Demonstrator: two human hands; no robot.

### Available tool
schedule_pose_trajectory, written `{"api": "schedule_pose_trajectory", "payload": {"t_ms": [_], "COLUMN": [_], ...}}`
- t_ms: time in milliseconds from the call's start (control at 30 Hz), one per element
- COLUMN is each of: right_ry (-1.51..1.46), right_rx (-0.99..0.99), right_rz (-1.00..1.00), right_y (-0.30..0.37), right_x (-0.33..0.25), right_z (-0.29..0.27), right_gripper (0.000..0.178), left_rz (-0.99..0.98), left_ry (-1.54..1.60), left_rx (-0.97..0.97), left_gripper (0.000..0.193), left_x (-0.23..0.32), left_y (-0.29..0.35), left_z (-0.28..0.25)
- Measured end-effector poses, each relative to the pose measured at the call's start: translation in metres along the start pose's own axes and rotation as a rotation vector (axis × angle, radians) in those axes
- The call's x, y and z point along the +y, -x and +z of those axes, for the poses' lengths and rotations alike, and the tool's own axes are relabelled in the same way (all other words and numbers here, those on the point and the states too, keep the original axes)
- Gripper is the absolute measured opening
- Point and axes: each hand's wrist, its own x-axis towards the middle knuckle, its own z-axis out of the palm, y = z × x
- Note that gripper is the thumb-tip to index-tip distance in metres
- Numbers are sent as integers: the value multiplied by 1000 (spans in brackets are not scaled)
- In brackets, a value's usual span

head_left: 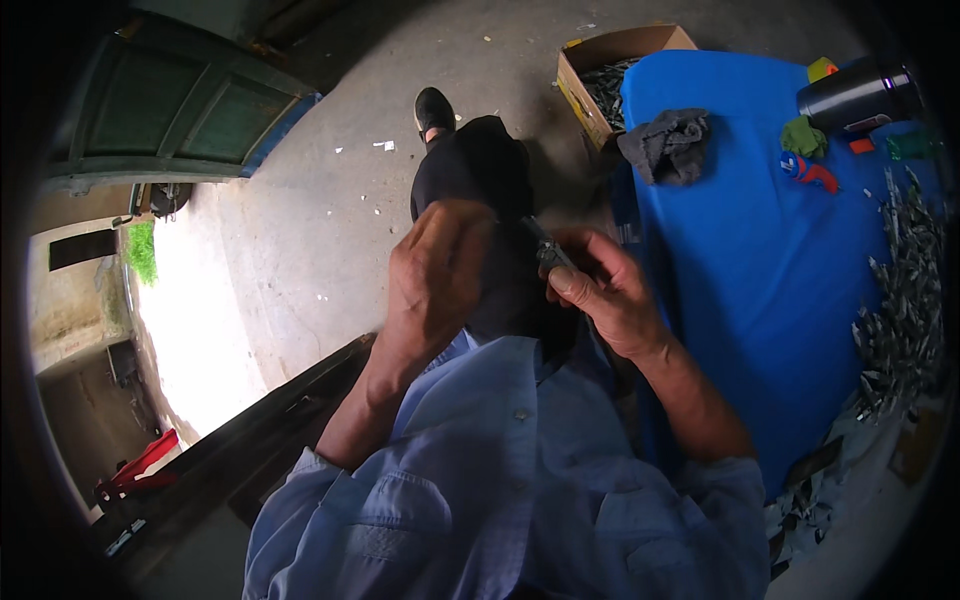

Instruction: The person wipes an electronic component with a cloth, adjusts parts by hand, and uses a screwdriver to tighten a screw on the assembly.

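In front of my lap, my right hand (608,290) pinches a slim silver-grey metal piece (546,244) between thumb and fingers, and its narrow end points up and to the left. What kind of piece it is does not show clearly. My left hand (437,262) hovers to the left of it, apart from the piece, with the back of the hand toward me. Its fingers are curled and smeared by motion, so whether they hold anything is hidden.
On my right stands a table with a blue cloth (740,260), bearing a dark rag (670,145), a black cylindrical container (860,95) and a heap of metal pieces (900,310). A cardboard box (582,95) of similar pieces stands beyond. A dark bench edge (300,405) lies left.
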Motion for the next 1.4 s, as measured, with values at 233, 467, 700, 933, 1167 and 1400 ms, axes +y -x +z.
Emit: {"api": "schedule_pose_trajectory", "payload": {"t_ms": [233, 467, 700, 933, 1167, 1400], "right_ry": [61, 98, 171, 239, 328, 378], "right_rx": [30, 58, 130, 174, 228, 229], "right_rz": [-46, -108, -114, -175, -247, -252], "right_y": [0, -4, -5, -7, -6, -5], "right_x": [-8, -1, -9, -5, -2, -7], "right_z": [-5, -8, -6, -6, -7, -8], "right_gripper": [39, 31, 27, 25, 24, 25], "left_rz": [-229, -207, -267, -307, -329, -361], "left_ry": [252, 348, 409, 387, 393, 420], "left_rx": [-187, -218, -190, -164, -111, -173], "left_gripper": [14, 17, 20, 18, 22, 23], "left_x": [5, 8, 15, 20, 20, 19], "left_y": [1, -2, -5, -7, -1, -7], "left_z": [10, 19, 30, 37, 51, 47]}}
